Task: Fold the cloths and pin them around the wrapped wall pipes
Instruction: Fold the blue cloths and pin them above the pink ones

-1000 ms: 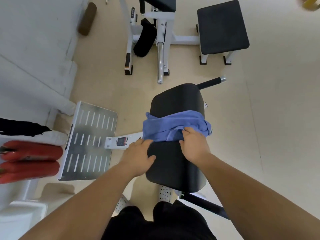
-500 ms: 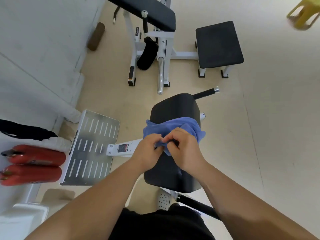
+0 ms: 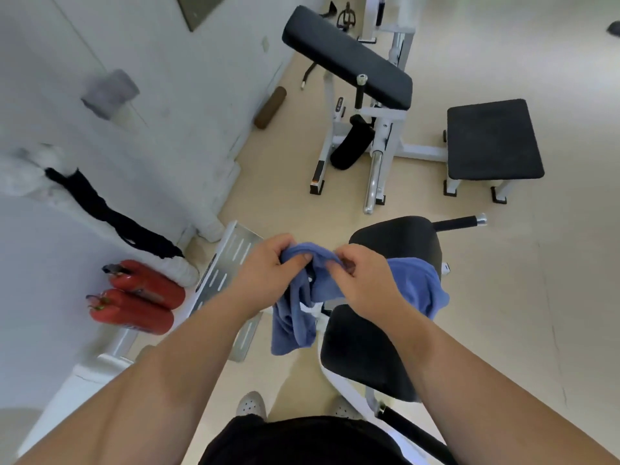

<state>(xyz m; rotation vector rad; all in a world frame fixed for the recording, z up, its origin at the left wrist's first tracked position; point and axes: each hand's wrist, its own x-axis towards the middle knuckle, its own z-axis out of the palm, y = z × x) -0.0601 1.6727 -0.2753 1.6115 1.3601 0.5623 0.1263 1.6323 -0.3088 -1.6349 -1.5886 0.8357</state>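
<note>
A blue cloth (image 3: 295, 317) hangs bunched in the air between my hands, its right part (image 3: 416, 286) trailing over the black padded seat (image 3: 365, 350). My left hand (image 3: 265, 273) grips the cloth's upper left edge; my right hand (image 3: 365, 280) pinches the edge just beside it. On the wall at left runs a white wrapped pipe (image 3: 30, 179) with a black cloth (image 3: 107, 216) draped along it. A grey cloth (image 3: 109, 92) sits on another pipe higher up.
Two red fire extinguishers (image 3: 141, 297) lie by the wall next to a slotted metal footplate (image 3: 221, 276). A white gym machine with a black pad (image 3: 349, 58) and a black stool (image 3: 493, 139) stand ahead. A brown roller (image 3: 270, 103) lies by the wall.
Both hands gathered the blue cloth off the seat pad and lifted it up and to the left. The view has swung up towards the wall.
</note>
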